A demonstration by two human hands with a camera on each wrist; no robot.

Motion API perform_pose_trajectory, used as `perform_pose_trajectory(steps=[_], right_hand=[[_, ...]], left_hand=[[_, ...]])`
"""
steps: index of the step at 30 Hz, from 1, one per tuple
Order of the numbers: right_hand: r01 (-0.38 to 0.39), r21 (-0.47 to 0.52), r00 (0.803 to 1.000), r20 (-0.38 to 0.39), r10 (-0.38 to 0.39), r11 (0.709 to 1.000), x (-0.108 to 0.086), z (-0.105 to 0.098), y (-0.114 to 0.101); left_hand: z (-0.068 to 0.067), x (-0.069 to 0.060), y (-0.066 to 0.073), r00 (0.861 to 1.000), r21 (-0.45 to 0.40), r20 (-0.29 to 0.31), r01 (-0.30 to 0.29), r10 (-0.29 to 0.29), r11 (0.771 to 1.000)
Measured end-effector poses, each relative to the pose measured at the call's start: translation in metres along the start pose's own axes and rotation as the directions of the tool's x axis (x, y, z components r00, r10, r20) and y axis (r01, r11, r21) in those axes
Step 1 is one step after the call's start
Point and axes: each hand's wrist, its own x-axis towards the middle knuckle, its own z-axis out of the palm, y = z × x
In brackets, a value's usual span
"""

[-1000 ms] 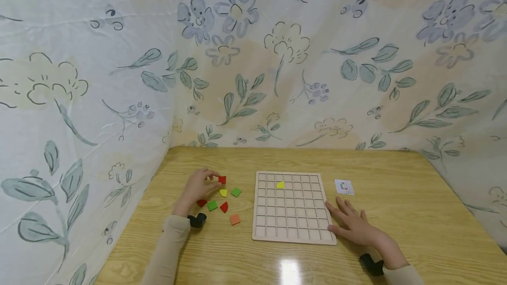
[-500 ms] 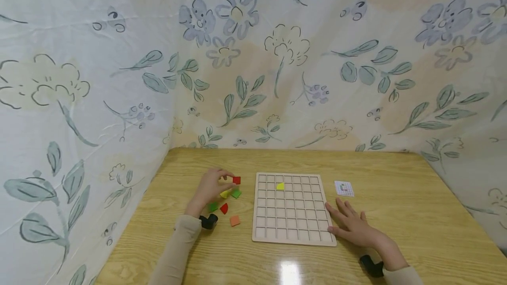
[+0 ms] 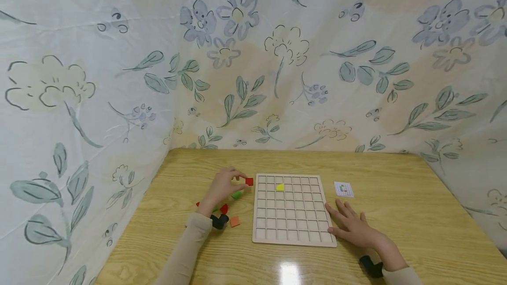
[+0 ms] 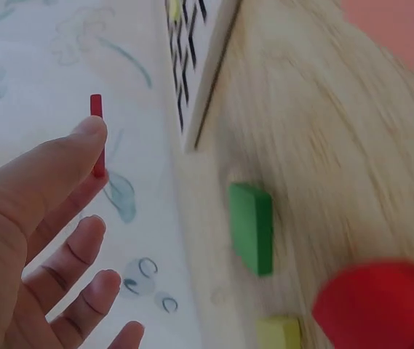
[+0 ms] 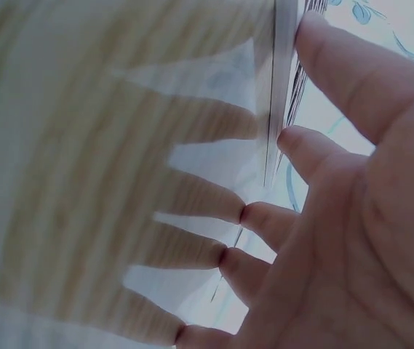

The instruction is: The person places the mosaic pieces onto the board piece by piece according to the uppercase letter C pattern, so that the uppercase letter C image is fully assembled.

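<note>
We saw the left hand (image 3: 225,185) pinching a flat red square tile (image 3: 249,181) between thumb and finger, its other fingers loosely bent; the left wrist view showed that tile edge-on. In the head view we found it just beside the left edge of a pale square grid board (image 3: 291,223), near the board's far left corner. The right hand (image 3: 353,228) held nothing: we saw it spread wide at the board's right edge, thumb and forefinger touching the rim.

On the board we could see a yellow quarter-round tile (image 3: 280,187), in the third column from the left and the second row from the far side. Near the left hand lay a green square tile (image 3: 236,195), a red fan-shaped tile (image 3: 224,209) and an orange square tile (image 3: 234,221), all on the light wooden bench (image 3: 416,214). The left wrist view gave us part of another yellow tile (image 4: 279,334) close to the green one. Beyond the right hand we noticed a small white card (image 3: 343,189) printed with a grid, and behind the bench a pale floral cloth (image 3: 277,109).
</note>
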Motion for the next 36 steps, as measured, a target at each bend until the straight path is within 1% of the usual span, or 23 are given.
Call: perform_pose_trajectory(steps=[8, 13, 18, 23, 31, 36], right_hand=[[-0.012, 0.025, 1.000, 0.023, 0.011, 1.000, 0.000, -0.002, -0.002], [-0.012, 0.020, 1.000, 0.024, 0.011, 1.000, 0.001, -0.002, -0.001], [-0.015, 0.012, 1.000, 0.022, 0.015, 1.000, 0.001, -0.002, 0.000], [-0.013, 0.000, 1.000, 0.014, 0.013, 1.000, 0.001, -0.001, 0.000], [-0.013, -0.024, 1.000, 0.006, 0.014, 1.000, 0.002, 0.000, 0.001], [-0.006, -0.034, 1.000, 0.005, 0.006, 0.999, 0.002, -0.001, 0.002]], left_hand=[[0.008, 0.011, 0.011, 0.999, -0.050, 0.003, -0.031, 0.032, 0.998], [0.017, 0.017, 0.016, 0.999, -0.027, 0.021, -0.045, 0.045, 0.999], [0.024, 0.019, 0.025, 0.997, 0.008, 0.049, -0.063, 0.062, 0.998], [0.030, 0.022, 0.033, 0.996, 0.030, 0.081, -0.050, 0.048, 0.998], [0.035, 0.029, 0.046, 0.992, 0.007, 0.129, -0.018, 0.017, 1.000], [0.041, 0.034, 0.051, 0.990, -0.005, 0.138, -0.005, 0.005, 1.000]])
